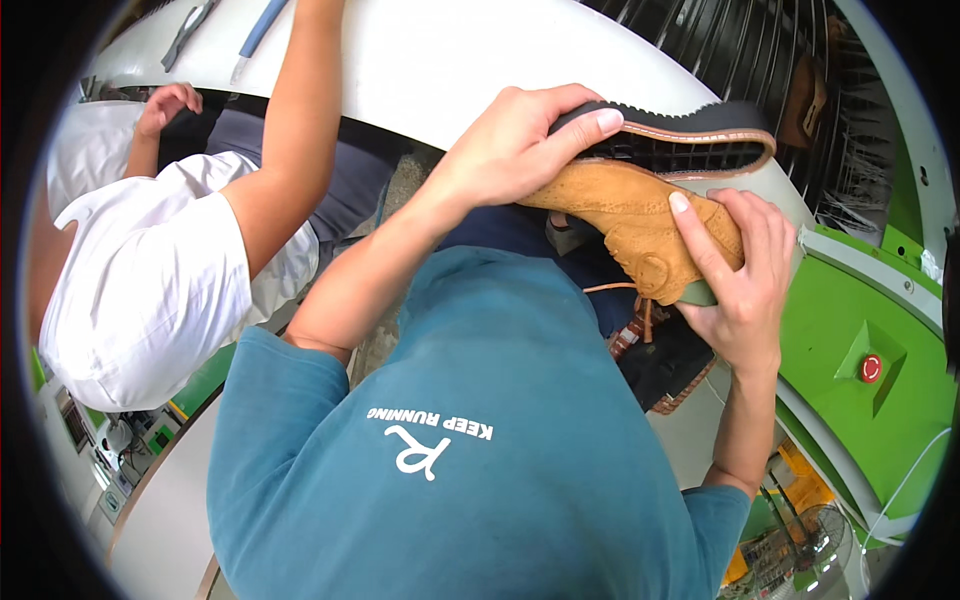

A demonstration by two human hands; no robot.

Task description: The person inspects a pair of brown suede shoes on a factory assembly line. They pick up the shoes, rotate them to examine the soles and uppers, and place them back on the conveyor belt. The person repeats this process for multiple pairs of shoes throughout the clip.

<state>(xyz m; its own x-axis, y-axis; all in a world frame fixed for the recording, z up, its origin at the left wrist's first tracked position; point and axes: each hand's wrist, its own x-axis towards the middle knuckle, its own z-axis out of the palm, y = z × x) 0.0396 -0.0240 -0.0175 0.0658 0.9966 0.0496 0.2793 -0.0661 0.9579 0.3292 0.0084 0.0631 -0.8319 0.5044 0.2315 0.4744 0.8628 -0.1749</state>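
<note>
A tan suede shoe upper (625, 205) is held on its side in front of me, its laces hanging down. Along it runs a black, toothed outsole (690, 125) with a brown edge strip. A gap shows between sole and upper toward the heel, and the hollow grid inside the sole is visible. My left hand (515, 145) grips sole and upper together at the toe end, thumb over the sole's edge. Around the heel end of the upper, my right hand (745, 285) is closed, with a bit of green showing at the shoe's opening. Both my hands are closed on the shoe.
A white curved worktop (430, 60) lies ahead, bearing a blue-handled tool (262, 28) and a grey tool (188, 35). Beyond are black slats (740, 50) and a brown shoe part (803, 100). A green machine (840, 310) stands right; a co-worker in white (150, 290) sits left.
</note>
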